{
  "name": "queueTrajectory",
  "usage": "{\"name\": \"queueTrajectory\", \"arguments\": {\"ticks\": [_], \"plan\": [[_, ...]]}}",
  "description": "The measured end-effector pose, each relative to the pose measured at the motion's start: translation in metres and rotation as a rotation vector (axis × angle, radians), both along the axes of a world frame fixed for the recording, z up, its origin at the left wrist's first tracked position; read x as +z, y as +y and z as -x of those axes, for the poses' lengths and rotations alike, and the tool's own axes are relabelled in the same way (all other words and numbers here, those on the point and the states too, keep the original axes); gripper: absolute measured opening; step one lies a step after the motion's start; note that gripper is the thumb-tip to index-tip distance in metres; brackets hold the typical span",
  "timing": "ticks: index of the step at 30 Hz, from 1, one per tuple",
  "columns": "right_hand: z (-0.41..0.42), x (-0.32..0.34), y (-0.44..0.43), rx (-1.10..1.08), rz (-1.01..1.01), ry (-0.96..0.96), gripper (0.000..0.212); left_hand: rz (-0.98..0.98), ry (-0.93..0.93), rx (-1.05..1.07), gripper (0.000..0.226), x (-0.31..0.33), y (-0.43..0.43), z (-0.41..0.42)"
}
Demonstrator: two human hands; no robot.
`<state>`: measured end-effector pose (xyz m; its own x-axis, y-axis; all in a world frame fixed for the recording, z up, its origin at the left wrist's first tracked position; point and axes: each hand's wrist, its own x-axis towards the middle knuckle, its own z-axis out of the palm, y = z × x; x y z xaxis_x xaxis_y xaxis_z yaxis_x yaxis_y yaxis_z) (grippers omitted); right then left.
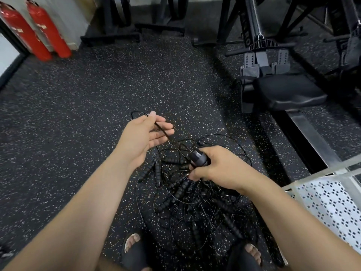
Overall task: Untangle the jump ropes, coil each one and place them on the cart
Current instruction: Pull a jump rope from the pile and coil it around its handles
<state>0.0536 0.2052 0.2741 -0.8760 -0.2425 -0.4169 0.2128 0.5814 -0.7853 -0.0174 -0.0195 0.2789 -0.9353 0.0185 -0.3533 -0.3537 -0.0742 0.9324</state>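
A tangle of black jump ropes with ribbed foam handles lies on the speckled rubber floor between my feet. My right hand grips a smooth dark handle just above the pile. My left hand is raised to the left of it, palm up, pinching a thin black cord between thumb and fingers. The cord runs taut from the left hand down to the handle in the right hand, and a small loop of it sticks out past the left thumb. The white perforated cart stands at the lower right.
A rowing machine with a black seat stands at the right, its rail running toward the cart. Two red fire extinguishers lean at the upper left wall. Black rack bases stand along the back. My sandalled feet flank the pile.
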Motion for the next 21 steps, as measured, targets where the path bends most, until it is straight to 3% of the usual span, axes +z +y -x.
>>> {"name": "queueTrajectory", "arguments": {"ticks": [5,10,14,17,21], "plan": [[-0.007,0.028,0.007,-0.003,0.158,0.013,0.017,0.095,-0.11,-0.07,0.044,-0.012,0.005,0.005],[-0.01,0.05,0.022,-0.118,0.399,0.014,0.018,0.284,-0.137,-0.359,0.055,-0.008,0.027,-0.013],[-0.007,0.06,0.028,-0.324,0.649,0.028,0.023,0.293,-0.091,-0.661,0.036,-0.005,0.049,-0.031],[-0.003,0.064,0.034,-0.465,0.761,0.056,0.023,0.343,-0.061,-0.819,0.035,-0.004,0.061,-0.043],[0.004,0.06,0.042,-0.614,0.824,0.104,0.024,0.557,0.042,-0.955,0.032,-0.009,0.066,-0.055]]}}
